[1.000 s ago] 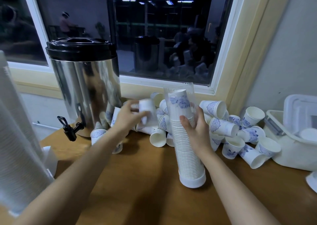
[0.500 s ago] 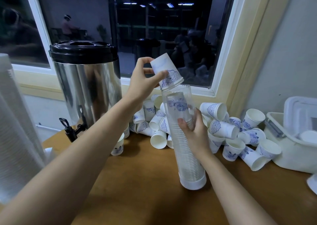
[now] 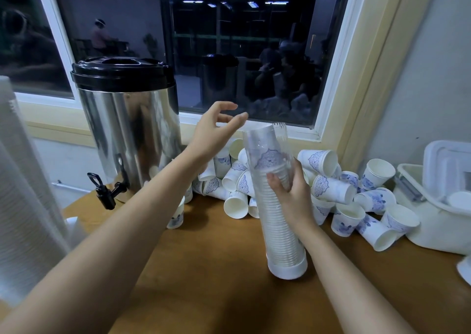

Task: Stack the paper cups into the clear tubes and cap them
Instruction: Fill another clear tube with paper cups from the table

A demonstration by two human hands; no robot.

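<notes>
- Tube [image 3: 265, 201] sits on the table [image 3: 204, 270], packed with stacked cups [image 3: 283, 242] nearly to the top
- right hand [image 3: 295, 196] wrapped around its middle
- left hand [image 3: 211, 134] hangs beside the rim, fingers loose, holding nothing
- loose cups [image 3: 331, 188] heaped behind it

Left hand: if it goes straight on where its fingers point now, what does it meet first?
Likely the top rim of the clear tube, just right of the left hand; depth is unclear, so it may pass above it.

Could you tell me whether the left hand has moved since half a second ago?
Yes. The left hand, now empty, has dropped below the level of the urn's black lid and drawn back left of the clear tube.
</notes>
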